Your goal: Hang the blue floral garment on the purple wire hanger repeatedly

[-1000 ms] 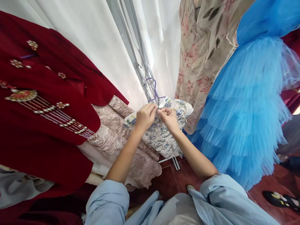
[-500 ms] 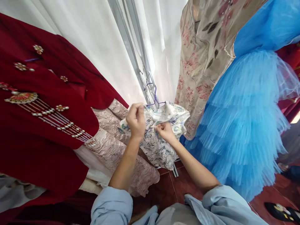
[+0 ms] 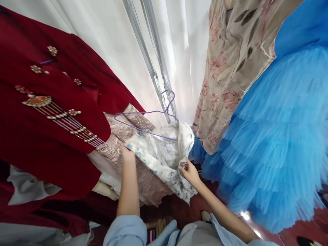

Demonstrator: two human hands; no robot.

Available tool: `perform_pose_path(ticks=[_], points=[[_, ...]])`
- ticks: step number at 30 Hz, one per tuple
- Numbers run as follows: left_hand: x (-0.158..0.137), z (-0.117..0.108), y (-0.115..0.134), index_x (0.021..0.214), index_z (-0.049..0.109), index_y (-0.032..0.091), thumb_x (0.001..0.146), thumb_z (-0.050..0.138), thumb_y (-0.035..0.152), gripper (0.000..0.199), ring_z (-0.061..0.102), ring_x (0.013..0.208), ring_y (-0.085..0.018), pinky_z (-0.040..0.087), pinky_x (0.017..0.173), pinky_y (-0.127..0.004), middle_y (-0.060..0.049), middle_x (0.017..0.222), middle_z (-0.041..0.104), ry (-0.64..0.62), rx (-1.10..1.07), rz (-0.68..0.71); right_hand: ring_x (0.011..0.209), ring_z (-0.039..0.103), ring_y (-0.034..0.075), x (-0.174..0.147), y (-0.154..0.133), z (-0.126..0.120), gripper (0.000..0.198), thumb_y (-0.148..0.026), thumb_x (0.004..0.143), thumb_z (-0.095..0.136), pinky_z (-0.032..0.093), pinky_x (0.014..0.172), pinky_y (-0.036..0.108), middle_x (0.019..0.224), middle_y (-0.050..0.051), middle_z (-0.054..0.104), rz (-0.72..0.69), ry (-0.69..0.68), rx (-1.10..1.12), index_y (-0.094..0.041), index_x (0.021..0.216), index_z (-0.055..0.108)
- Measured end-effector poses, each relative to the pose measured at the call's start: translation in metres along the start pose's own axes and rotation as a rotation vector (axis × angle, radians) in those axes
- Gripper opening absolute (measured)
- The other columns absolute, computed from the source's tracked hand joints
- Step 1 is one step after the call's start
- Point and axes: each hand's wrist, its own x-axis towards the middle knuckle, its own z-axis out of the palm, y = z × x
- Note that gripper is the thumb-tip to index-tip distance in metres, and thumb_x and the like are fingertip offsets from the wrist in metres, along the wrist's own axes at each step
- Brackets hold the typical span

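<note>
A white garment with a blue and yellow floral print [image 3: 159, 164] hangs lopsided from a purple wire hanger [image 3: 143, 112]. The hanger's left arm is bare, while its right end goes into the cloth. Its hook is up against the grey metal pole. At the garment's left edge my left hand [image 3: 128, 154] is closed on the fabric, its fingertips hidden by the cloth. Lower on the right side, my right hand [image 3: 190, 173] pinches the fabric between thumb and fingers.
Dark red velvet garments [image 3: 64, 143] with beaded ornaments hang at left, beside a pink textured skirt [image 3: 153, 181]. A beige floral dress [image 3: 217, 89] and a tiered blue tulle dress [image 3: 269, 136] hang at right. Behind stand a white curtain [image 3: 102, 44] and metal poles [image 3: 143, 44].
The garment's left side has come off the hanger, baring the hanger's left arm. My left hand has moved left and down with the cloth, and my right hand lower and slightly right.
</note>
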Motion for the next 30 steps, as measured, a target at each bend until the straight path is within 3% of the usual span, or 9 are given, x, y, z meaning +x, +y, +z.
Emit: perform_pose_path(ticks=[4, 6, 9, 11, 14, 18, 21, 25, 30], points=[[-0.103, 0.064, -0.012, 0.073, 0.059, 0.017, 0.088, 0.054, 0.056, 0.042, 0.061, 0.058, -0.016, 0.052, 0.058, -0.029, -0.003, 0.062, 0.061, -0.045, -0.097, -0.154, 0.097, 0.067, 0.028, 0.003, -0.018, -0.007, 0.057, -0.036, 0.070, 0.075, 0.051, 0.089, 0.041, 0.118, 0.011, 0.070, -0.138, -0.099, 0.045, -0.022, 0.122, 0.058], [-0.145, 0.089, -0.005, 0.083, 0.066, 0.017, 0.090, 0.058, 0.050, 0.034, 0.064, 0.069, -0.017, 0.053, 0.067, -0.028, -0.004, 0.074, 0.068, -0.276, -0.052, -0.159, 0.110, 0.063, 0.029, 0.004, -0.029, -0.017, 0.063, -0.033, 0.069, 0.078, 0.049, 0.097, 0.041, 0.128, 0.013, 0.065, -0.267, -0.213, 0.106, -0.020, 0.126, 0.057], [-0.178, 0.108, 0.011, 0.091, 0.072, 0.019, 0.092, 0.059, 0.043, 0.028, 0.065, 0.087, -0.021, 0.052, 0.085, -0.032, -0.007, 0.089, 0.071, -0.557, 0.076, -0.046, 0.084, 0.062, 0.021, 0.008, -0.046, -0.046, 0.021, -0.034, 0.083, 0.067, 0.051, 0.080, 0.033, 0.092, 0.005, 0.068, -0.325, -0.369, 0.139, -0.016, 0.093, 0.064], [-0.185, 0.110, 0.015, 0.102, 0.073, 0.020, 0.090, 0.062, 0.048, 0.033, 0.064, 0.095, -0.023, 0.050, 0.092, -0.035, -0.008, 0.095, 0.070, -0.643, 0.049, -0.059, 0.063, 0.051, 0.014, 0.011, -0.060, -0.075, 0.032, -0.039, 0.093, 0.056, 0.045, 0.063, 0.027, 0.066, -0.001, 0.057, -0.283, -0.472, 0.115, -0.016, 0.071, 0.058], [-0.198, 0.108, 0.007, 0.114, 0.071, 0.019, 0.080, 0.067, 0.065, 0.058, 0.064, 0.103, -0.027, 0.049, 0.096, -0.037, -0.011, 0.103, 0.070, -0.845, -0.173, -0.320, 0.063, 0.049, 0.013, 0.014, -0.087, -0.123, 0.039, -0.046, 0.094, 0.058, 0.043, 0.062, 0.025, 0.067, 0.000, 0.058, -0.305, -0.581, 0.107, -0.014, 0.071, 0.062], [-0.225, 0.103, -0.008, 0.093, 0.073, 0.013, 0.072, 0.075, 0.066, 0.057, 0.064, 0.085, -0.024, 0.051, 0.082, -0.033, -0.008, 0.088, 0.070, -1.101, -0.271, -0.586, 0.073, 0.061, 0.018, 0.011, -0.120, -0.175, 0.034, -0.047, 0.090, 0.065, 0.050, 0.071, 0.027, 0.079, 0.004, 0.069, -0.352, -0.537, 0.122, -0.015, 0.083, 0.073], [-0.228, 0.087, -0.010, 0.081, 0.068, 0.013, 0.079, 0.073, 0.050, 0.038, 0.059, 0.074, -0.019, 0.047, 0.072, -0.028, -0.004, 0.078, 0.066, -0.996, -0.101, -0.514, 0.068, 0.062, 0.019, 0.010, -0.128, -0.206, 0.034, -0.049, 0.083, 0.071, 0.052, 0.066, 0.028, 0.073, 0.005, 0.069, -0.340, -0.352, 0.099, -0.016, 0.075, 0.074], [-0.199, 0.044, -0.003, 0.075, 0.066, 0.016, 0.085, 0.059, 0.032, 0.021, 0.060, 0.075, -0.019, 0.047, 0.071, -0.028, -0.002, 0.074, 0.065, -0.934, 0.163, -0.330, 0.057, 0.058, 0.018, 0.009, -0.120, -0.235, 0.033, -0.049, 0.069, 0.081, 0.049, 0.054, 0.027, 0.065, 0.005, 0.068, -0.260, 0.012, 0.107, -0.017, 0.068, 0.075], [-0.144, -0.006, 0.012, 0.078, 0.069, 0.020, 0.084, 0.047, 0.019, 0.023, 0.065, 0.077, -0.020, 0.052, 0.075, -0.032, -0.003, 0.078, 0.070, -0.684, 0.265, 0.087, 0.048, 0.052, 0.014, 0.005, -0.104, -0.246, 0.029, -0.044, 0.063, 0.086, 0.045, 0.047, 0.026, 0.055, 0.002, 0.062, -0.191, 0.228, 0.127, -0.018, 0.062, 0.073]])
